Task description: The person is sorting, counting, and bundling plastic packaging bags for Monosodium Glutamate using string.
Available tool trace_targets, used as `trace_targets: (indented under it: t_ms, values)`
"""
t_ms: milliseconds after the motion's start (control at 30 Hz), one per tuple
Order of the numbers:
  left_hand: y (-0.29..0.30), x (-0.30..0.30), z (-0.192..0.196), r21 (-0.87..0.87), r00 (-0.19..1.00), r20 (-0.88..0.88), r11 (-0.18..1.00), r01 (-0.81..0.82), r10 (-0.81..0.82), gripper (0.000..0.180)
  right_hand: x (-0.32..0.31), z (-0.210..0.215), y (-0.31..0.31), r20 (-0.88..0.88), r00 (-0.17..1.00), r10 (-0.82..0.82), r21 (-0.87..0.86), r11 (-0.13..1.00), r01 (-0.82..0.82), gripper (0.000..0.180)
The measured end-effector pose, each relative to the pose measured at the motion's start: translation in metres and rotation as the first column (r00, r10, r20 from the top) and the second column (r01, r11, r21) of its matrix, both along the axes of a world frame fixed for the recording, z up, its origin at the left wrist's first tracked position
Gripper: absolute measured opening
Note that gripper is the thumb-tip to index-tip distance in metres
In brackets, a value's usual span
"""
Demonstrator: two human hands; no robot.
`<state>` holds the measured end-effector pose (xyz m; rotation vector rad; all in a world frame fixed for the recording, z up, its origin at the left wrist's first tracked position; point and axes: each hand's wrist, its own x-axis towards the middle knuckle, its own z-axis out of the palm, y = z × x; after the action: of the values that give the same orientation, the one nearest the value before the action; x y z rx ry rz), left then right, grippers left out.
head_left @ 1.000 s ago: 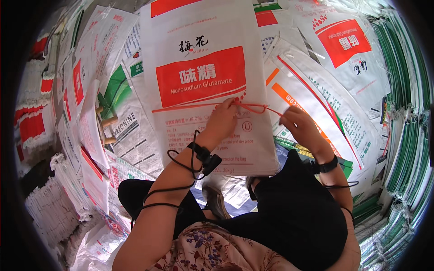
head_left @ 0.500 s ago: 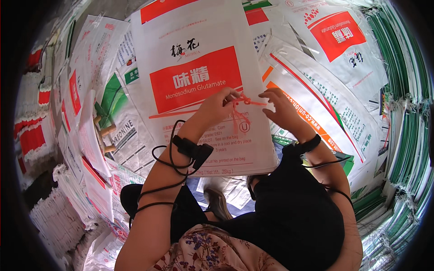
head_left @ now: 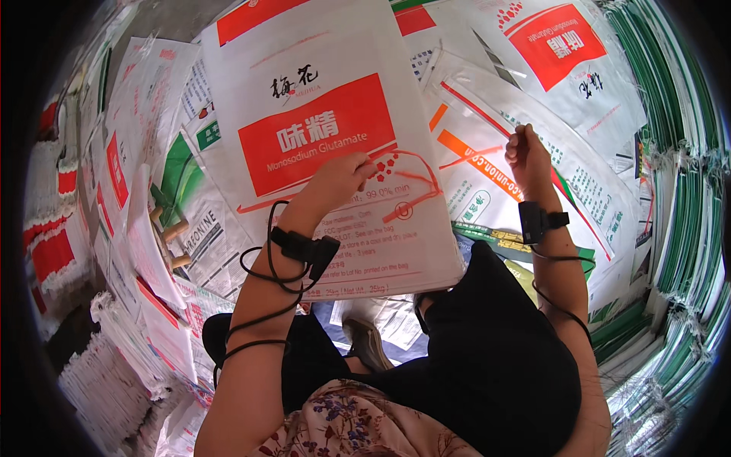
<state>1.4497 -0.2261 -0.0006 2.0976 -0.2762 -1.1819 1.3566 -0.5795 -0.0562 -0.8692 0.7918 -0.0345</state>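
A large white woven bag (head_left: 358, 274) with a red printed panel lies before me, on top of what looks like a flat stack. Thin red plastic string (head_left: 435, 180) curves loosely across its right half. My left hand (head_left: 340, 181) rests low over the printed panel, its fingers closed on the string near the panel's lower right corner. Off to the right of the bag, my right hand (head_left: 531, 158) is raised in a pinch. A taut length of string runs from those fingers back toward the bag's edge. The fingertips partly hide both held ends.
Tall stacks of folded bags with green edges (head_left: 670, 183) stand at the right, and white-edged stacks (head_left: 106, 381) at the left. Loose printed bags (head_left: 563, 122) spread around. Wooden sticks (head_left: 175, 231) poke out at the left. My knees (head_left: 487, 343) sit close below the bag.
My hands were together at a tangle of red string over the bag. The right hand has moved away right and up, drawing string out; the left has shifted slightly left. The tangle has opened into a loop.
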Motion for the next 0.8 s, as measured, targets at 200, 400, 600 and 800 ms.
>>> trace_targets:
  t_ms: [200, 400, 600, 800]
  values:
    - [-0.057, -0.001, -0.009, -0.105, 0.969, 0.238, 0.990, 0.097, -0.070, 0.028, -0.002, 0.008, 0.027, -0.116, 0.972, 0.205, -0.634, 0.738, -0.231, 0.027]
    - [-0.104, 0.018, -0.003, -0.181, 0.967, 0.249, 0.978, 0.108, -0.061, 0.029, 0.012, 0.053, 0.081, -0.148, 0.688, 0.711, -0.287, 0.635, -0.718, 0.044]
    - [-0.116, 0.019, -0.018, -0.293, 0.958, -0.046, 0.913, -0.282, 0.282, 0.033, 0.044, 0.051, 0.025, 0.035, 0.951, 0.308, -0.999, -0.027, 0.046, 0.043]
    - [-0.119, -0.015, -0.065, -0.250, 0.925, -0.119, 0.891, -0.379, 0.360, 0.029, -0.008, 0.013, 0.067, -0.503, 0.602, 0.621, -0.863, -0.328, -0.383, 0.021]
